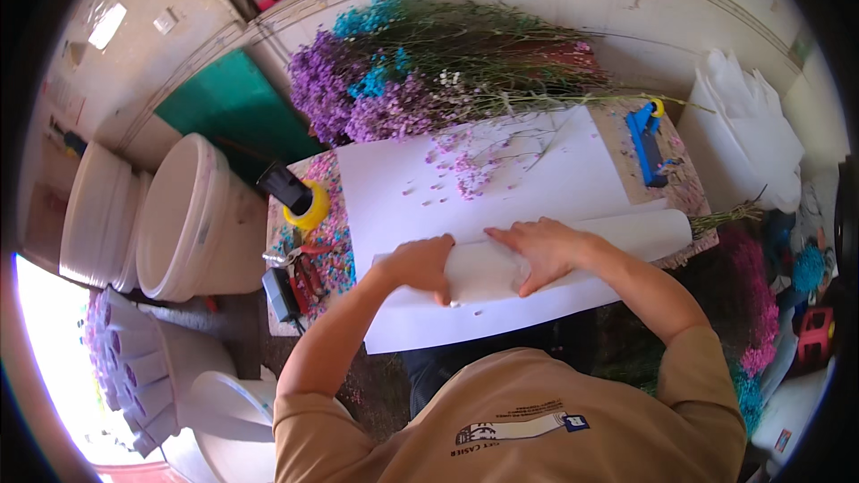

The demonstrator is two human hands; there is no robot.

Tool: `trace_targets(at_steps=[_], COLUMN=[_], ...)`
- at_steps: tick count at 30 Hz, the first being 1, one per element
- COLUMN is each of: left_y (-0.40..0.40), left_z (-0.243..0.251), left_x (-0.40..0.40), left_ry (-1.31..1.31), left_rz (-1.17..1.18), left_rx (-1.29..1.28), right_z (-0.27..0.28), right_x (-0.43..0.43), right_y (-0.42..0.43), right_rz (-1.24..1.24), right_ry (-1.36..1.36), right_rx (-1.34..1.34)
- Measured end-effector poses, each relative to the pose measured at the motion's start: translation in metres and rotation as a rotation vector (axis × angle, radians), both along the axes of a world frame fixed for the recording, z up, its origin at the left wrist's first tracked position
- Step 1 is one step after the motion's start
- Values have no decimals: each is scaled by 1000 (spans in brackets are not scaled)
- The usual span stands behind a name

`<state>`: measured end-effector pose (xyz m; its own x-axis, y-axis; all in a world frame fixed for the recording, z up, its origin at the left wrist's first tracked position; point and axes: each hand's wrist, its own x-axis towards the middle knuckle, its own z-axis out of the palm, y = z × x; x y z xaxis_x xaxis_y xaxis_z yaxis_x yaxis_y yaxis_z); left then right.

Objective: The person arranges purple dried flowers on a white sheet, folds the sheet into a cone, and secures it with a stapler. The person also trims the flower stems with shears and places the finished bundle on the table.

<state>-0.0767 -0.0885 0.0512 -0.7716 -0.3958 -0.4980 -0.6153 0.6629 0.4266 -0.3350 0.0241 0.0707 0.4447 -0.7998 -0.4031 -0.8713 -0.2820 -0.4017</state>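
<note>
Both my hands press on a roll of white paper point(486, 267) that is wrapped round a bunch of flowers, with green stems point(725, 217) sticking out at its right end. My left hand point(423, 267) grips the roll near its left end, fingers curled over it. My right hand point(540, 251) lies over the middle, thumb and fingers spread around the paper. Flat white sheets point(402, 208) lie beneath the roll. Loose pink gypsophila point(472, 174) and fallen blossoms are scattered on them. Whatever is inside the roll is hidden by the paper.
Purple point(321, 87) and blue gypsophila point(369, 17) are heaped behind the sheets. A blue tape dispenser point(646, 147) stands at right. Yellow tape point(309, 206), red-handled pruning shears point(305, 272) and a dark box point(280, 295) lie at left. Buckets point(178, 215) stand left of the table; wrapped bunches point(134, 369) below them.
</note>
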Motion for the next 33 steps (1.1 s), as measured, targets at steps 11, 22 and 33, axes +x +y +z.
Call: trace_targets(at_steps=[11,22,33], left_y=[57,59,115], left_z=[42,-4,-32], left_x=[8,2,22], left_ry=[501,468,510], left_rz=[26,99,191], left_rx=[-848,-584,-882], right_z=[-8,-62,15], right_x=[3,33,33], right_y=[25,70,16], right_rz=[7,-99,-40], right_ry=[118,202,14], right_rx=[-820,-979,-280])
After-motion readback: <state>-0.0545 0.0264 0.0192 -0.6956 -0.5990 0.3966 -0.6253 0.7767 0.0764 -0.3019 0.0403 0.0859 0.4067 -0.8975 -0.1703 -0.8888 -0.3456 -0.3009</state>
